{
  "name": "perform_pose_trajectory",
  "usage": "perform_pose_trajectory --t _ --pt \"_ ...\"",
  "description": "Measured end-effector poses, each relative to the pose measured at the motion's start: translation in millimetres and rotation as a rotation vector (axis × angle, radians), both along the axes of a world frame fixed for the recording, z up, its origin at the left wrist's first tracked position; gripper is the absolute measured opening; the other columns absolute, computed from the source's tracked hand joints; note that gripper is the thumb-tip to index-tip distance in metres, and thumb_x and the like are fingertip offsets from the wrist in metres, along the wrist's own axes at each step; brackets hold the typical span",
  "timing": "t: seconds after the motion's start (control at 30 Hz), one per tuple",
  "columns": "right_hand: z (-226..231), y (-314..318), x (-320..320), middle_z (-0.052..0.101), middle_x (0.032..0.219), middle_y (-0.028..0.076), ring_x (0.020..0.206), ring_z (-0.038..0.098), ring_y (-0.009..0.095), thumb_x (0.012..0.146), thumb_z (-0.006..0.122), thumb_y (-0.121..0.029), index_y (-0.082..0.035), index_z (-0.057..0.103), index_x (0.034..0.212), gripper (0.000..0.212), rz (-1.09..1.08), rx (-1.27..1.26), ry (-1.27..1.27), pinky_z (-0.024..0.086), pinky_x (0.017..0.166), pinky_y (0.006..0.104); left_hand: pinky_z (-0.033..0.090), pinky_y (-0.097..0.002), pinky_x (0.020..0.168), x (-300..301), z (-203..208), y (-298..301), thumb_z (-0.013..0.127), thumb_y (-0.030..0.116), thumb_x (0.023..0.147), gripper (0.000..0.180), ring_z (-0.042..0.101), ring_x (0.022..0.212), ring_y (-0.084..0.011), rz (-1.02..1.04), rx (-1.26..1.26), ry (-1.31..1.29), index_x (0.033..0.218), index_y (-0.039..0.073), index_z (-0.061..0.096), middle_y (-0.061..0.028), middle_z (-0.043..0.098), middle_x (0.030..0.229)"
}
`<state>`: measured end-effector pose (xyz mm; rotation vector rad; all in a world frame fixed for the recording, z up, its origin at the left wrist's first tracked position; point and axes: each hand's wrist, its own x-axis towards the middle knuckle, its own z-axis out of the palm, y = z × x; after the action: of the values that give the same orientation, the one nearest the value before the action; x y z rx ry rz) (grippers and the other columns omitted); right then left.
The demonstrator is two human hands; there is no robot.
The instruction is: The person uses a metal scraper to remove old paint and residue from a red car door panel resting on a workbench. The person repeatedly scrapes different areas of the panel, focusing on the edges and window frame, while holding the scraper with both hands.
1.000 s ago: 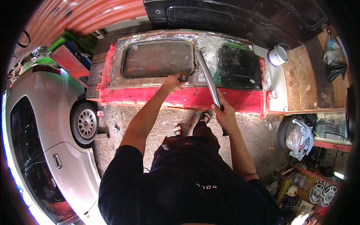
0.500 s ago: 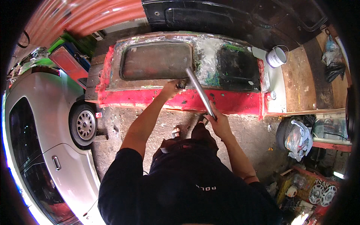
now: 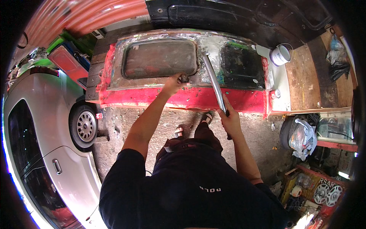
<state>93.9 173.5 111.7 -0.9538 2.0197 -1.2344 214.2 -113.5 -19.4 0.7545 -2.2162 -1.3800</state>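
A vehicle body panel with worn, patchy paint lies on a red cloth over a bench. Its two dark recessed areas have rounded corners. At the panel's near edge, below the corner of the left recess, my left hand is closed on a small dark block. The fingers partly cover the block. My right hand grips the dark handle of a long silver metal bar. The bar slants up and left over the patchy strip between the recesses; whether its far end touches the panel, I cannot tell.
A silver car stands at the left. On the bench's right side are a white bucket and a small red-and-white can. Below that side are a tyre and a plastic bag. A dark panel leans behind.
The bar's far end has moved right and up, away from my left hand, and my right hand has shifted right. My left hand has turned slightly, showing more of the block.
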Motion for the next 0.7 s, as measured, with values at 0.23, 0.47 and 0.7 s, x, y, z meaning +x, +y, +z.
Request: perform_pose_trajectory --t 0.23,0.47,0.7 --pt "8 3 6 0.058 0.135 0.016 0.113 0.061 0.016 0.092 0.061 -0.007 -0.015 0.038 0.150 0.063 -0.075 0.136 -0.056 0.047 0.093 0.0292 0.052 -0.0319 0.073 -1 6 6 0.083 0.035 0.075 0.049 0.065 0.078 -0.0166 0.060 0.035 -0.037 0.110 0.005 0.065 -0.0080 0.071 0.091" --pt "-1 7 5 0.058 0.109 0.010 0.085 0.056 0.010 0.092 0.062 -0.010 -0.018 0.037 0.150 0.064 -0.102 0.072 -0.031 0.046 0.073 0.0270 0.052 -0.0315 0.072 -15 4 9 0.084 0.029 0.076 0.048 0.065 0.080 -0.0153 0.011 0.122 -0.039 0.113 0.005 0.064 -0.0080 0.071 0.092" --pt "-1 9 3 0.060 0.133 0.016 0.105 0.063 0.014 0.092 0.061 -0.010 -0.014 0.037 0.150 0.063 -0.111 0.109 -0.042 0.048 0.089 0.0284 0.052 -0.0321 0.071 -23 -6 7 0.080 0.024 0.079 0.047 0.064 0.077 -0.0163 -0.105 0.152 -0.022 0.120 0.008 0.061 -0.0086 0.070 0.092"
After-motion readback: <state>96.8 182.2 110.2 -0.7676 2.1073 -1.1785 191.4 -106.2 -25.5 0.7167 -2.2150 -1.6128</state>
